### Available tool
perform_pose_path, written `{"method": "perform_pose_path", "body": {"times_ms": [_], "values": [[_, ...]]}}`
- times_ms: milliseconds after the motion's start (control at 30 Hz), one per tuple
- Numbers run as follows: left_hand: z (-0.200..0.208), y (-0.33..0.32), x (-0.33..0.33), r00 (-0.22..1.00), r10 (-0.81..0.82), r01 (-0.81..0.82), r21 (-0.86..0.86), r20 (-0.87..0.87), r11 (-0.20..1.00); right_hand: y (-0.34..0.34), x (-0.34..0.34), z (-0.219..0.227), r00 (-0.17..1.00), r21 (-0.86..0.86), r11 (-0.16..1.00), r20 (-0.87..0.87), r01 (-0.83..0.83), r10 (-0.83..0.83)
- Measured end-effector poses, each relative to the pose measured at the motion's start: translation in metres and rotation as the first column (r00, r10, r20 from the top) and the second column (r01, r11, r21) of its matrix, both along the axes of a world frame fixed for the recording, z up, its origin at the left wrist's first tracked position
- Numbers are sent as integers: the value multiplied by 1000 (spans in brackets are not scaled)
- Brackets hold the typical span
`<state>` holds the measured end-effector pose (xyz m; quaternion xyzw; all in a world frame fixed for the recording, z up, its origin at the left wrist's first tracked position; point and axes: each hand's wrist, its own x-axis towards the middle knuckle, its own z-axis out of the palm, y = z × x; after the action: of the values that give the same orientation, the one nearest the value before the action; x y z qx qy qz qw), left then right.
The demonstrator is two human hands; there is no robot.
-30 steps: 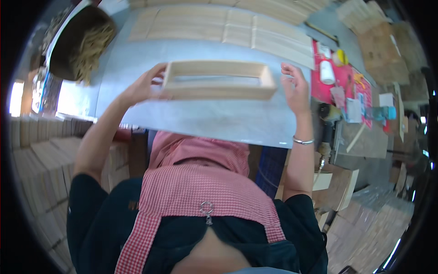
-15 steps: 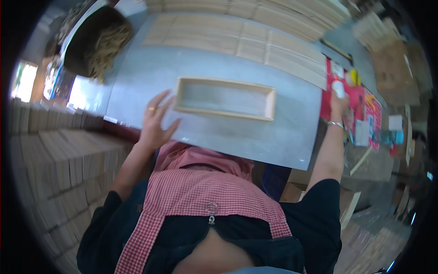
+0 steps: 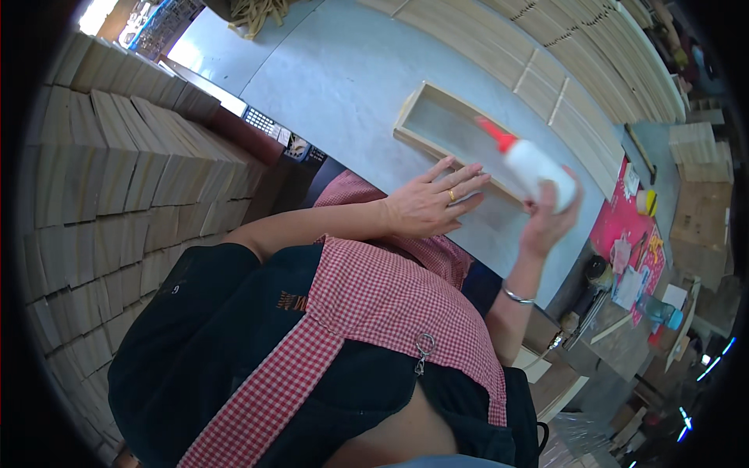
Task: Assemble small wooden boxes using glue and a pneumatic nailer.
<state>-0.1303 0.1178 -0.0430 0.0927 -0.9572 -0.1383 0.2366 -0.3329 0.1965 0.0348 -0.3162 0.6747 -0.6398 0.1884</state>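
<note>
Right hand point(image 3: 546, 222) grips a white squeeze bottle with red nozzle point(image 3: 534, 165), light and soft-walled, by its body above the stiff shallow wooden frame point(image 3: 437, 129); left hand point(image 3: 429, 204), fingers spread, presses its near rail.

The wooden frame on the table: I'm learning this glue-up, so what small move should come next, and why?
Probably tip the white squeeze bottle down until its red nozzle meets the frame's near rail. The right hand holds it just above the wooden frame, nozzle aimed at the frame but apparently not touching it, while the left hand lies flat by the near rail, steadying it.
</note>
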Motion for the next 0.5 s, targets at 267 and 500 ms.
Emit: {"method": "perform_pose_path", "body": {"times_ms": [267,500], "values": [[-11,0,10,1000,25,-25,-79,-6,997,-27,62,-4,941,15,950,-136,-311,311],[-10,-3,9,999,22,-26,-97,-44,995,-34,62,-5,916,44,945,-237,-323,324]]}}
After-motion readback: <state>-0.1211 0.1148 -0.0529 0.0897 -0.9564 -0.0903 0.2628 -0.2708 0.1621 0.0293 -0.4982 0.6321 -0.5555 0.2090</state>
